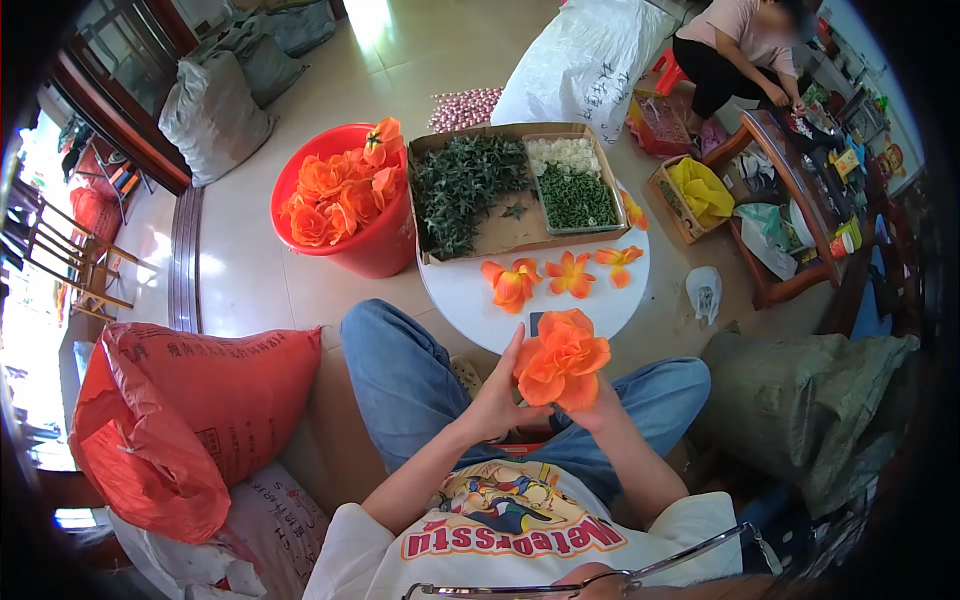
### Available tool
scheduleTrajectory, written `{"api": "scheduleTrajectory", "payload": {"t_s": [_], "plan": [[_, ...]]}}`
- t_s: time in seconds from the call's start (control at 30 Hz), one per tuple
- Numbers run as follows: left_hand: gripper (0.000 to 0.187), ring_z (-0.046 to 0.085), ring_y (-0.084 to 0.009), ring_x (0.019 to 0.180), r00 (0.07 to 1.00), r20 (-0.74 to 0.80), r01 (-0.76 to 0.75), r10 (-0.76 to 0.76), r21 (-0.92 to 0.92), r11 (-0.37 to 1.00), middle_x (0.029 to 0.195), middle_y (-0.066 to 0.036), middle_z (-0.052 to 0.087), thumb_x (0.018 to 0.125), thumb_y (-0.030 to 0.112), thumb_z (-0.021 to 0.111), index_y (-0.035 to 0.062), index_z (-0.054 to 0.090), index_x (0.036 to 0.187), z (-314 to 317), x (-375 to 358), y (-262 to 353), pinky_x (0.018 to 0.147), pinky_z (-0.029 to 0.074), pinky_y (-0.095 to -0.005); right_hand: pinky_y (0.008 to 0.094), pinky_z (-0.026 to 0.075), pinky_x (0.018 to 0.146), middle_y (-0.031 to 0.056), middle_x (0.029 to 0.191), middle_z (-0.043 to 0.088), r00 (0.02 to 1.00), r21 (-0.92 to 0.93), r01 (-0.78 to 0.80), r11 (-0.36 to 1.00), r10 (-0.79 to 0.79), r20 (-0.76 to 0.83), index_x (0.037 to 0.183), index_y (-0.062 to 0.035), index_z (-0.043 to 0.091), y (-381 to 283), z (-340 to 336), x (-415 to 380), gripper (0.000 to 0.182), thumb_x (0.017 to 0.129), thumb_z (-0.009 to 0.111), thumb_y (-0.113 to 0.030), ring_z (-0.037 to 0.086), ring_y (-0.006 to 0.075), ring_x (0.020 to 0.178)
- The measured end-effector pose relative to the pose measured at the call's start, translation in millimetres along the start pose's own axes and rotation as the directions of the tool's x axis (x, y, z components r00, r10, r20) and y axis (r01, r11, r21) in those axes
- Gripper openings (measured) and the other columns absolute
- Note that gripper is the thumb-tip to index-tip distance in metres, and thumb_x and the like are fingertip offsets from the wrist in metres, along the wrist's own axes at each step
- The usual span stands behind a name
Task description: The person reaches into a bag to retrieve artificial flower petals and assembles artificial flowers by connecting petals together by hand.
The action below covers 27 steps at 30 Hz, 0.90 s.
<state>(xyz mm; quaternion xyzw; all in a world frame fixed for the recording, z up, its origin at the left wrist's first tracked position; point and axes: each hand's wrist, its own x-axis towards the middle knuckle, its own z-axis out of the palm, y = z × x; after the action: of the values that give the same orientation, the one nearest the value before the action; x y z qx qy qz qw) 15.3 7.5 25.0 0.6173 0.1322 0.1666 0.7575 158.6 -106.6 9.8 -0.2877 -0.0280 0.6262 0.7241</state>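
Observation:
An orange artificial flower (563, 360) with layered petals faces up between my two hands, above my lap. My left hand (497, 397) is at the flower's left side, thumb and fingers around its edge. My right hand (597, 404) is below its right side, mostly hidden by the petals. On the round white table (463, 314) lie several loose orange-yellow petal pieces (571, 274). Behind them a cardboard box (505, 239) holds dark green leaf pieces (470, 177) and a clear tray with small green parts (578, 197) and whitish parts (563, 155).
A red bucket (372, 262) of orange flowers stands left of the table. Red sack (230, 400) at left, dark green sack (800, 400) at right, white sack (570, 65) behind. Another person (735, 45) sits at the upper right beside a wooden table (800, 225).

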Motion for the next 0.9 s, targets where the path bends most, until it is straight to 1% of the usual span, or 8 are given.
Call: {"api": "scheduleTrajectory", "payload": {"t_s": [0.07,0.17,0.27,0.37,0.47,0.5,0.7,0.9], "plan": [[0.113,0.041,-0.0219,0.129,0.997,-0.043,-0.055,0.061,0.134,0.989,0.141,-0.013,0.038,0.071,0.0,0.08,0.0081,0.0,0.15,3.4,1.7,-14.3,0.109,0.033,-0.0368,0.0387,0.042,0.104,0.0096,0.138,0.044,0.999,-0.132,0.049,0.99,-0.05,-0.004,0.14,-0.0073,0.034,0.1,7.6,-1.0,0.055,0.094,0.056,-0.028,0.049,0.0229,0.124],[0.106,0.045,-0.0211,0.126,0.981,-0.181,-0.075,0.07,-0.018,0.997,0.136,-0.012,0.043,0.071,0.0,0.08,0.007,0.01,0.15,10.7,5.4,-10.8,0.108,0.034,-0.0356,0.0372,0.048,0.096,0.0068,0.135,0.046,0.998,-0.073,0.066,0.995,-0.067,-0.009,0.135,-0.009,0.039,6.3,-6.2,6.4,0.049,0.094,0.058,-0.026,0.051,0.0199,0.12],[0.096,0.051,-0.0196,0.118,0.976,-0.176,-0.114,0.124,0.067,0.991,0.131,-0.011,0.047,0.071,0.004,0.081,0.0056,0.023,0.147,2.4,4.6,-23.6,0.105,0.037,-0.0347,0.0355,0.046,0.099,0.0081,0.132,0.048,1.0,-0.096,-0.002,0.995,0.003,0.007,0.136,-0.0068,0.037,6.8,-18.6,5.4,0.053,0.093,0.059,-0.028,0.052,0.0196,0.119],[0.074,0.055,-0.0173,0.109,0.933,-0.261,-0.231,0.247,0.089,0.969,0.129,-0.012,0.048,0.085,0.019,0.072,0.0049,0.03,0.144,2.8,1.9,-4.2,0.097,0.042,-0.0326,0.0351,0.047,0.098,0.0081,0.132,0.049,0.998,-0.138,0.049,0.989,-0.041,0.054,0.135,-0.0073,0.039,8.9,-23.4,6.1,0.052,0.092,0.061,-0.027,0.053,0.0196,0.118],[0.06,0.055,-0.0156,0.104,0.932,-0.311,-0.232,0.186,-0.116,0.966,0.129,-0.012,0.048,0.097,0.035,0.052,0.0049,0.03,0.144,-8.8,-2.5,-10.4,0.092,0.044,-0.0313,0.0357,0.047,0.097,0.0075,0.132,0.048,0.996,-0.08,0.056,0.995,-0.051,0.073,0.135,-0.0079,0.04,7.9,-29.1,9.0,0.051,0.092,0.061,-0.025,0.053,0.0199,0.117],[0.056,0.056,-0.0152,0.104,0.929,-0.337,-0.18,0.152,-0.052,0.982,0.126,-0.01,0.051,0.101,0.041,0.036,0.0045,0.033,0.143,-8.2,-2.8,-10.1,0.09,0.045,-0.0309,0.0359,0.048,0.096,0.0081,0.13,0.05,0.998,-0.068,0.054,0.996,-0.051,0.041,0.132,-0.0073,0.043,7.7,-26.5,9.8,0.048,0.092,0.06,-0.027,0.055,0.0208,0.115],[0.044,0.058,-0.0127,0.104,0.944,-0.265,0.086,-0.197,-0.38,0.921,0.115,-0.008,0.06,0.103,0.031,0.038,0.0003,0.049,0.132,-13.2,-14.0,-23.3,0.089,0.047,-0.0303,0.0357,0.05,0.093,0.0086,0.124,0.055,0.999,-0.138,0.054,0.989,-0.053,0.013,0.128,-0.0061,0.047,9.3,-29.2,17.4,0.043,0.093,0.06,-0.028,0.058,0.0212,0.111],[0.043,0.06,-0.0112,0.1,0.924,-0.263,0.162,-0.277,-0.386,0.908,0.111,-0.005,0.062,0.102,0.033,0.042,-0.0014,0.056,0.123,-15.2,-11.9,-6.8,0.086,0.05,-0.0286,0.0355,0.05,0.094,0.0085,0.125,0.054,0.999,-0.183,0.048,0.982,-0.051,-0.009,0.128,-0.0052,0.046,7.6,-27.9,23.1,0.043,0.093,0.06,-0.025,0.057,0.02,0.111]]}}
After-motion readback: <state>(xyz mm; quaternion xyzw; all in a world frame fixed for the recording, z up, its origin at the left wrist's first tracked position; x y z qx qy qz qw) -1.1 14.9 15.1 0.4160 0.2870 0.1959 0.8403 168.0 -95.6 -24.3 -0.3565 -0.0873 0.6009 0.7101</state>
